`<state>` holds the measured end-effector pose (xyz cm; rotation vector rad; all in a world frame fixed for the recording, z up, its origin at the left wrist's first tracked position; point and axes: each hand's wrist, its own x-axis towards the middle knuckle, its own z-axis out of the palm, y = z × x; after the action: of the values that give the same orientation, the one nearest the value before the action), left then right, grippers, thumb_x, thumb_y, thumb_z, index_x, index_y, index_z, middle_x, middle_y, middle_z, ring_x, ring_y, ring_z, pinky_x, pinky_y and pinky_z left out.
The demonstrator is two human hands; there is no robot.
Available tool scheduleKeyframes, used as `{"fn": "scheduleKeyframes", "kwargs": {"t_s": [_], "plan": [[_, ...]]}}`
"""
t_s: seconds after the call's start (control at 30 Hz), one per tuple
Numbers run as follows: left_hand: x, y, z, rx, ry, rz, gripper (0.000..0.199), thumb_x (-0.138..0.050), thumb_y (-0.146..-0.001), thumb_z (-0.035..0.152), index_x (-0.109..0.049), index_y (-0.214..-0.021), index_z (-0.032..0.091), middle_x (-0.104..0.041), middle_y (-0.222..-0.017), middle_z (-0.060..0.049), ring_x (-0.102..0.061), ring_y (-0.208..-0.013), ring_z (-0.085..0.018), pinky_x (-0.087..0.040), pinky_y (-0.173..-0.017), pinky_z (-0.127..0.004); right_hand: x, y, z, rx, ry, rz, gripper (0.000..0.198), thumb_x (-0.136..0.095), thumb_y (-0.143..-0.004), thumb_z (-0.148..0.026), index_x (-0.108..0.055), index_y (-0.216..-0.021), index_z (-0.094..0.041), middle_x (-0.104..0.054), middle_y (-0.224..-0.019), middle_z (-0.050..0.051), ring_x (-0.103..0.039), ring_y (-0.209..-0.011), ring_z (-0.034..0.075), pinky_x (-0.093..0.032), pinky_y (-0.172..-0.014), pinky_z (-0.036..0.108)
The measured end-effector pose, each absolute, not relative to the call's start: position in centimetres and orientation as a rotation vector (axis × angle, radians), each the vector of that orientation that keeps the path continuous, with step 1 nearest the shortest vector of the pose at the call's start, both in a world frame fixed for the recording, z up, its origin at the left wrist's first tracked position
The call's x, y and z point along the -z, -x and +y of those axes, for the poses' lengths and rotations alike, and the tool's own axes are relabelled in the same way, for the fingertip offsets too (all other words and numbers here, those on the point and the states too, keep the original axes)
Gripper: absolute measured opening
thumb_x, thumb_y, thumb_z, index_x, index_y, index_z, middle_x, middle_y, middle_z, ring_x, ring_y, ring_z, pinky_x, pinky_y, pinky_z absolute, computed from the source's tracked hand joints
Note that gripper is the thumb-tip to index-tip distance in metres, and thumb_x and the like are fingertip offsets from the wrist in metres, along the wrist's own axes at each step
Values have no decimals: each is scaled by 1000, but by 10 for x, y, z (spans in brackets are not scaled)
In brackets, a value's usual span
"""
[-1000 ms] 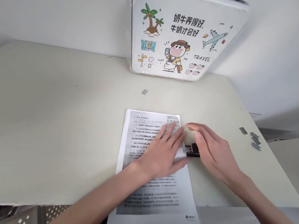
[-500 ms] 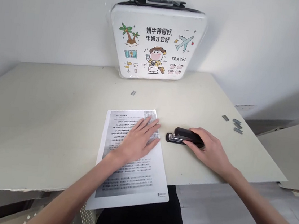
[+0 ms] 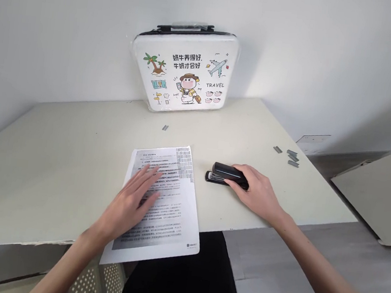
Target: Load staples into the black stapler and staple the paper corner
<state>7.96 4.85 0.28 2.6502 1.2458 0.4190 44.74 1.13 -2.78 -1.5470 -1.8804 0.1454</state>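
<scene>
A printed sheet of paper (image 3: 173, 215) lies at the table's front edge, its lower end jutting past the edge. Dark text fills most of it, and rows of staples or a striped print pattern show at its upper right corner. My left hand (image 3: 131, 205) is over the paper's left half, fingers stretched out. Whether its palm touches the sheet I cannot tell. Right of the paper, a black stapler (image 3: 228, 172) rests on the table with its nose pointing left. My right hand (image 3: 256, 192) is wrapped round the stapler's rear end.
Strips of staples (image 3: 292, 156) lie in a small group at the table's right side, and one more staple strip (image 3: 165, 127) is behind the paper. A white cartoon-printed case (image 3: 186, 76) leans against the wall at the back of the table (image 3: 54, 162).
My left hand has slid from the paper's upper right toward its left side, uncovering the striped corner. My right hand still holds the stapler. The view has shifted.
</scene>
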Motion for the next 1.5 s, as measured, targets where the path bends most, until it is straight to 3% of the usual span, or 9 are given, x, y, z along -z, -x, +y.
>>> {"fn": "scheduleKeyframes", "kwargs": {"t_s": [0.23,0.43,0.67,0.97,1.23,1.33,1.5], "plan": [[-1,-14,8,-322,-2710,1303,68,-48,-108,48,-19,-169,44,-33,-172,4,-29,-159,-34,-38,-125,-63,34,-449,14,-44,1519,-1926,30,-53,-105,-44,-62,-122,-21,-77,-108,11,-74,-96,29,-58,-80,43],[1,-33,1,-230,-2871,1205,81,-50,-106,54,-6,-172,39,-27,-174,0,-26,-159,-36,-25,-129,-65,31,-448,12,-48,1502,-1840,26,-53,-105,-44,-60,-118,-23,-76,-106,10,-73,-92,27,-58,-79,41],[7,-85,27,-147,-2893,1179,88,-49,-106,61,1,-172,33,-17,-177,-6,-17,-162,-37,-21,-130,-65,25,-446,11,-64,1512,-1662,24,-53,-104,-43,-59,-117,-24,-76,-104,9,-73,-91,27,-58,-79,40],[21,-183,91,-149,-2801,1175,89,-35,-105,73,-16,-172,18,-16,-177,-16,-7,-163,-41,-10,-129,-69,26,-447,14,190,1437,-1605,20,-59,-104,-34,-58,-120,-22,-75,-102,10,-72,-90,26,-57,-77,39],[34,-270,127,-218,-2738,1043,88,-40,-101,76,-23,-171,27,-16,-178,-11,-5,-163,-44,-4,-127,-73,35,-451,23,290,1339,-1596,27,-65,-102,-29,-57,-127,-24,-75,-108,11,-72,-95,27,-58,-79,42],[34,-289,128,-219,-2702,1012,87,-46,-100,71,-26,-170,24,-18,-177,-14,-5,-163,-46,-3,-126,-74,35,-451,24,258,1353,-1584,26,-65,-102,-30,-57,-126,-25,-75,-107,10,-72,-94,27,-58,-79,42],[33,-275,133,-411,-2593,875,72,-43,-107,53,-30,-168,18,-22,-176,-14,-14,-164,-34,-12,-133,-58,36,-451,23,151,1405,-1554,24,-63,-102,-34,-58,-124,-25,-74,-104,8,-71,-90,25,-57,-76,41]]}}
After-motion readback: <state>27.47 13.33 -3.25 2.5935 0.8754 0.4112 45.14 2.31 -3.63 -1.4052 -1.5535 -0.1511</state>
